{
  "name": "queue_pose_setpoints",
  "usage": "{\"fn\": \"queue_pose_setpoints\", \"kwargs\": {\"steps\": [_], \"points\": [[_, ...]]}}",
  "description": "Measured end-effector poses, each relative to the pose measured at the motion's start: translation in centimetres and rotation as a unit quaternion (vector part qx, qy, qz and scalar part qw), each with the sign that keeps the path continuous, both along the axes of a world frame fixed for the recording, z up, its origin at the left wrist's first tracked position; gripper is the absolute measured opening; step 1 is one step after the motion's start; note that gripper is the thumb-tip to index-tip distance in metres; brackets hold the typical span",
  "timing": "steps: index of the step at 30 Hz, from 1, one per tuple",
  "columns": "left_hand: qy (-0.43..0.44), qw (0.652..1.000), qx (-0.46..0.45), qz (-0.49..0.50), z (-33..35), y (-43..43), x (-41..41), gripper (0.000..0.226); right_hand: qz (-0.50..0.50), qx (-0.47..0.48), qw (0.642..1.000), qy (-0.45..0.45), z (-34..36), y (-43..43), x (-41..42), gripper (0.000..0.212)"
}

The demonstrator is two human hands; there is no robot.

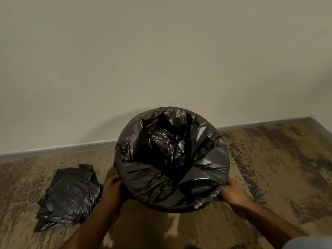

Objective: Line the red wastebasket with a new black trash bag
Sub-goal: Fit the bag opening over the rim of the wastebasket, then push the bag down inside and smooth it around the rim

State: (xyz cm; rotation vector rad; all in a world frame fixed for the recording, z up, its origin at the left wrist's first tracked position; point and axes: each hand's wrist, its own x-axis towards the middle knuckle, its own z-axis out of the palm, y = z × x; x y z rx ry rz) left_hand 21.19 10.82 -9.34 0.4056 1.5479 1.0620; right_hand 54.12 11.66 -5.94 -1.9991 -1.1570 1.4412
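A black trash bag (172, 159) lines a round wastebasket seen from above; its plastic is folded out over the whole rim and hides the red body. The bag's middle sags crumpled into the basket. My left hand (113, 190) presses against the basket's lower left side, fingers curled around the bag-covered wall. At the lower right side, my right hand (231, 192) grips the same way. The basket stands close to the wall.
A second crumpled black bag (69, 196) lies on the patterned beige carpet (269, 168) to the left of the basket. A plain cream wall (161, 60) with a grey baseboard (59, 149) runs behind. A corner shows at the far right.
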Motion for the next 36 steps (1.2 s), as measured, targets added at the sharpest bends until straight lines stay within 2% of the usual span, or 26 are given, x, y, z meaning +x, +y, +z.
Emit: {"fn": "queue_pose_setpoints", "kwargs": {"steps": [2, 3, 5, 7, 9, 10, 12, 14, 17, 19, 21, 23, 25, 26, 28, 29, 30, 31, 32, 34, 36], "points": [[-0.009, 1.0, -0.012, -0.007, -0.5, 0.1, -0.4, 0.022, 0.032, 0.006, 0.999, -0.022, 0.6, 0.5, 0.5, 0.016], [0.005, 1.0, -0.015, 0.011, -0.4, 0.2, -1.0, 0.024, 0.015, 0.037, 0.999, -0.036, 1.2, 1.0, 0.8, 0.017], [0.118, 0.99, 0.007, 0.075, 0.6, 0.5, -3.0, 0.031, -0.069, 0.15, 0.985, -0.057, 3.2, 2.3, 1.6, 0.024], [0.207, 0.962, 0.132, 0.119, 3.9, 1.4, -4.7, 0.03, -0.108, 0.292, 0.948, -0.067, 6.5, 3.8, 1.7, 0.031], [0.206, 0.937, 0.273, 0.076, 7.1, 3.3, -5.3, 0.025, -0.038, 0.388, 0.917, -0.087, 9.0, 5.2, 0.7, 0.036], [0.215, 0.93, 0.299, 0.019, 8.3, 4.6, -5.1, 0.027, 0.022, 0.393, 0.913, -0.108, 9.8, 6.1, -0.3, 0.044], [0.262, 0.914, 0.283, -0.125, 9.5, 6.8, -3.9, 0.04, 0.153, 0.329, 0.917, -0.164, 10.3, 7.8, -2.5, 0.062], [0.278, 0.91, 0.224, -0.21, 9.3, 8.1, -2.3, 0.05, 0.239, 0.261, 0.912, -0.207, 9.7, 9.2, -3.7, 0.065], [0.24, 0.939, 0.157, -0.19, 7.6, 8.5, -1.5, 0.033, 0.26, 0.276, 0.881, -0.283, 8.3, 10.3, -3.2, 0.061], [0.158, 0.967, 0.131, -0.149, 6.9, 8.3, -1.8, 0.018, 0.241, 0.281, 0.892, -0.261, 7.5, 10.4, -2.3, 0.062], [0.074, 0.982, 0.115, -0.133, 6.4, 8.2, -2.3, 0.014, 0.204, 0.24, 0.924, -0.217, 7.0, 10.7, -1.5, 0.052], [-0.001, 0.984, 0.101, -0.144, 6.0, 7.8, -2.6, 0.019, 0.161, 0.167, 0.962, -0.147, 6.8, 11.4, -0.7, 0.027], [-0.047, 0.981, 0.094, -0.165, 5.9, 7.5, -2.7, 0.038, 0.139, 0.093, 0.982, -0.087, 7.1, 11.7, -0.1, 0.009], [-0.054, 0.979, 0.095, -0.172, 5.9, 7.4, -2.7, 0.047, 0.145, 0.064, 0.984, -0.079, 7.3, 11.7, 0.1, 0.01], [-0.019, 0.976, 0.125, -0.176, 6.2, 7.3, -2.9, 0.055, 0.183, 0.051, 0.976, -0.107, 8.0, 11.6, -0.1, 0.03], [0.047, 0.969, 0.153, -0.186, 6.6, 7.4, -3.0, 0.061, 0.205, 0.093, 0.96, -0.169, 8.4, 11.6, -0.3, 0.047], [0.136, 0.953, 0.185, -0.2, 7.1, 7.6, -3.3, 0.072, 0.216, 0.174, 0.925, -0.262, 8.9, 11.6, -0.5, 0.063], [0.218, 0.93, 0.213, -0.205, 7.9, 7.9, -3.6, 0.082, 0.224, 0.278, 0.869, -0.342, 9.5, 11.7, -1.1, 0.07], [0.276, 0.908, 0.24, -0.206, 8.7, 8.3, -3.9, 0.087, 0.248, 0.379, 0.806, -0.381, 10.2, 11.7, -2.0, 0.066], [0.363, 0.861, 0.273, -0.231, 10.3, 9.6, -4.2, 0.082, 0.363, 0.482, 0.712, -0.36, 11.5, 12.1, -5.0, 0.051], [0.441, 0.803, 0.252, -0.311, 11.1, 10.9, -3.4, 0.073, 0.532, 0.467, 0.627, -0.324, 11.0, 12.7, -8.6, 0.04]]}}
